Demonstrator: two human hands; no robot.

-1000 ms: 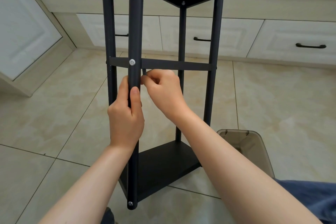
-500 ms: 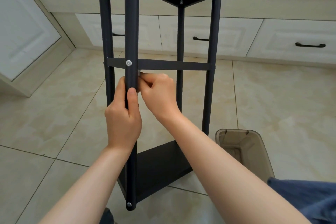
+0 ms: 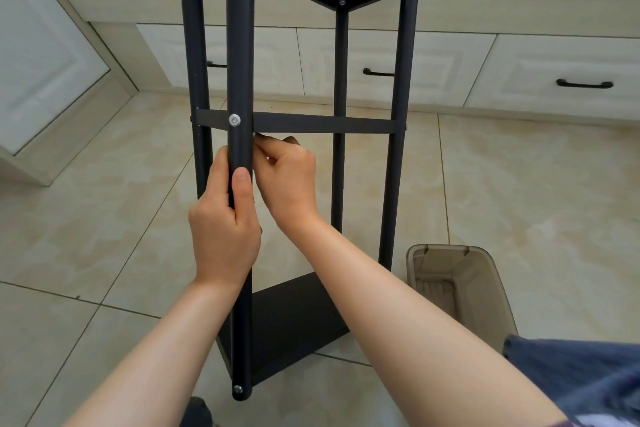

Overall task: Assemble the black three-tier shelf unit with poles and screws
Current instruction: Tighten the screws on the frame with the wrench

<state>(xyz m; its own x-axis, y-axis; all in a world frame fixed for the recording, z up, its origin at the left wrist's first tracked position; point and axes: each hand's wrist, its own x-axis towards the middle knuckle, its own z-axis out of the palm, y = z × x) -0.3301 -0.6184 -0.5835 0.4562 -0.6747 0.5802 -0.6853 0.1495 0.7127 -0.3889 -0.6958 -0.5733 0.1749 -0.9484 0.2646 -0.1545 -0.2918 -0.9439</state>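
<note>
One second on, keeps the left grip (image 3: 225, 229) wrapped round the front pole (image 3: 239, 45) of the upright shelf unit (image 3: 291, 322), screw (image 3: 234, 120) just above. Edges the right grip (image 3: 287, 180) up beside it, pinching a hidden part under the crossbar (image 3: 322, 123); likely tightening that joint.

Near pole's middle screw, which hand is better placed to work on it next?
Right, probably. The right hand has its curled fingers beside the near pole just below the screw; the left hand grips that pole lower, steadying it.
</note>
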